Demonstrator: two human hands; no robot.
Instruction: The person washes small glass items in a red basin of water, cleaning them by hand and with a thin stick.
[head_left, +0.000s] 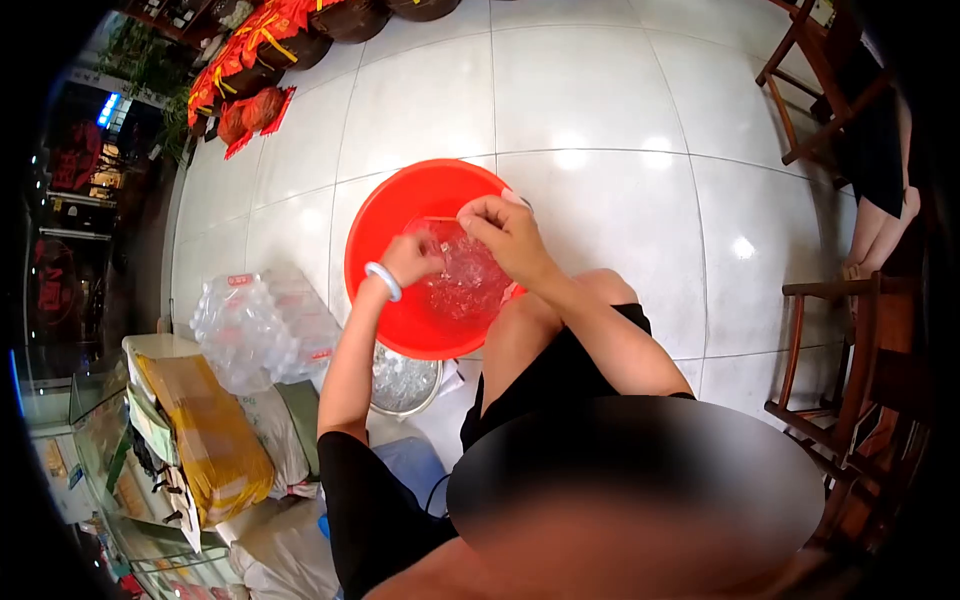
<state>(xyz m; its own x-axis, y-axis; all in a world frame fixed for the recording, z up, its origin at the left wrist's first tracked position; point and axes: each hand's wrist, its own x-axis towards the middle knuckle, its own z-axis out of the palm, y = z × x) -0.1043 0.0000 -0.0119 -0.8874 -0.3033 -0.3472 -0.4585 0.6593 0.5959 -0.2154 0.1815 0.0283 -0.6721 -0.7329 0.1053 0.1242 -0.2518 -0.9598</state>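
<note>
A red plastic basin [375, 215] stands on the floor before my knees, with a heap of small clear, shiny pieces [465, 280] in its bottom. My left hand [412, 258], a pale bracelet [383, 281] on its wrist, hangs over the basin's left half; its fingers are smeared by motion. Over the basin's right side is my right hand [505, 235], thumb and fingertips pinched together. Whatever they hold is too small to make out. Just below the basin sits a round metal bowl [440, 385] filled with similar clear pieces.
Clear plastic packs [245, 330] and a taped yellow parcel [200, 430] lie at the left. Dark jars with red covers [295, 45] line the far left. Wooden chairs [850, 375] stand on the right, where another person's legs [875, 235] show. White tiles [590, 105] cover the floor.
</note>
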